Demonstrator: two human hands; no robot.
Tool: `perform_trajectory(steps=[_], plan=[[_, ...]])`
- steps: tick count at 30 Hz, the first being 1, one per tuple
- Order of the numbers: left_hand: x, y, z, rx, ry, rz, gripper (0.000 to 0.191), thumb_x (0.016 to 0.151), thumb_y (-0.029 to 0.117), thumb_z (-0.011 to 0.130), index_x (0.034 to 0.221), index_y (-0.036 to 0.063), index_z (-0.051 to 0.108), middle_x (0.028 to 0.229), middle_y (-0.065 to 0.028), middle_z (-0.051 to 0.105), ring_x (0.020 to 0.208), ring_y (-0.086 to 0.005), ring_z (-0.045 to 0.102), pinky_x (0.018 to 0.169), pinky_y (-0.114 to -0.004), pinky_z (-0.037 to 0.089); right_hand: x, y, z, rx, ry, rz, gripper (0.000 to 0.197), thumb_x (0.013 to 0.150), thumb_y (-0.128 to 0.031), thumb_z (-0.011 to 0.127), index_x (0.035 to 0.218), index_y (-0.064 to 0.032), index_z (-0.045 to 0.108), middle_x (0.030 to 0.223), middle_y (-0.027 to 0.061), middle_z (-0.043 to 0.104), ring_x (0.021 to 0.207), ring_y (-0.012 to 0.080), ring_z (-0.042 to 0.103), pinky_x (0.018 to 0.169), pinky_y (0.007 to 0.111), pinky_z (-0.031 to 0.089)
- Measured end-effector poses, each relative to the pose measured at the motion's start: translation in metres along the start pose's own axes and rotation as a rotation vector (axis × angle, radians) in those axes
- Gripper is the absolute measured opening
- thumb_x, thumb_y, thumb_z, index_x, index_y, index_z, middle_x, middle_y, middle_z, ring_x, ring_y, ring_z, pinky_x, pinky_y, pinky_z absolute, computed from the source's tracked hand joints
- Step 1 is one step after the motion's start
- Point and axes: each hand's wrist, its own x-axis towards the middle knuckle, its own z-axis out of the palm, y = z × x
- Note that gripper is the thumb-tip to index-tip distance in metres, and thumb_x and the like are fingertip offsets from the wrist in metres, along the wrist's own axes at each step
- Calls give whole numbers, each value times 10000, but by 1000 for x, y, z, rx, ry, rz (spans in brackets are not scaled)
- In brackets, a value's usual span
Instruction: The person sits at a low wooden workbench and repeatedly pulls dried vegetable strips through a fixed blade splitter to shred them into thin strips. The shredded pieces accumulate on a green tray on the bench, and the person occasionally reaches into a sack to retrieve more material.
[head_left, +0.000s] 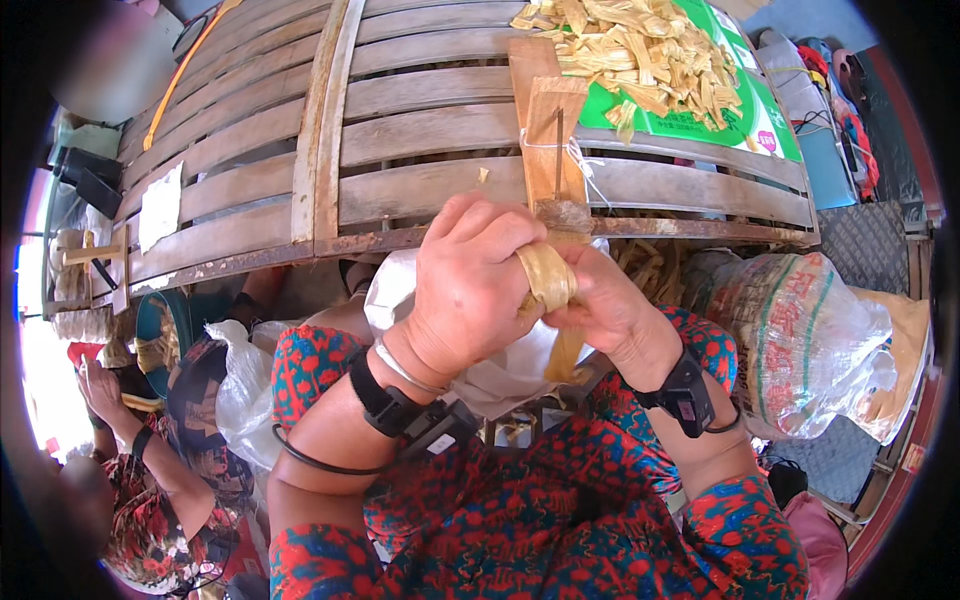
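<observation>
Above the lap my left hand (469, 281) is closed around a folded strip of pale yellow dried plant husk (549, 277). My right hand (611, 296) pinches the same strip from the other side, so the two hands nearly meet. One tail of husk (566, 356) hangs below the fingers. Just beyond the hands, a wooden block fixture (546, 169) stands at the table's edge, tied with white string (585, 165). A thin dark metal rod (559, 154) runs along it. White cloth or sheeting (502, 375) lies under the hands.
On the slatted table (435, 135), a pile of husk strips (645, 60) rests on a green printed sheet (675, 124). A stuffed plastic sack (795, 337) stands at the right. Another person's hands (105, 390) work at far left, near a teal bucket (154, 345).
</observation>
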Motion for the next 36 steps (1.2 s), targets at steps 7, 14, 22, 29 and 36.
perform_trajectory(steps=[7, 14, 22, 29, 36], plan=[[-9, -4, -2, -232, -257, -463, 259, 726, 92, 681, 975, 22, 698, 1164, -142, 648, 1054, -321, 619, 882, -423, 480, -6, 4, 1, -727, 234, -799, 181, 956, -172, 619, 986, 2, 660, 859, 38, 686, 750, 100, 617, 659, 260, 511], [-8, -5, -3, -198, -324, -183, 168, 741, 68, 638, 892, 3, 673, 1134, -144, 633, 1093, -334, 588, 929, -418, 456, -8, 3, 2, -1427, 251, -756, 252, 909, -284, 583, 809, -52, 587, 740, 139, 637, 696, 372, 625, 586, 443, 486], [8, -9, -37, -821, 99, -605, 174, 868, 117, 705, 972, -20, 680, 1006, -83, 670, 918, -154, 634, 814, -283, 505, -19, -6, -10, -177, -285, -178, 494, 1024, -443, 428, 856, -28, 637, 559, -79, 347, 482, 33, 266, 449, 220, 208], [5, -9, -27, -1202, -324, -1092, 387, 816, 185, 788, 1113, -5, 628, 823, -19, 648, 663, -88, 582, 617, -240, 492, -13, -6, -2, -310, -74, -221, 389, 973, -381, 575, 843, -22, 648, 597, -67, 439, 524, 32, 355, 479, 203, 278], [6, -4, -17, -1205, -29, -1179, 142, 831, 50, 708, 888, 41, 578, 746, -35, 619, 643, -101, 583, 584, -237, 465, -22, -15, -10, -455, 178, -385, 155, 883, -176, 721, 841, -32, 685, 738, -52, 591, 673, 26, 483, 590, 203, 390]])
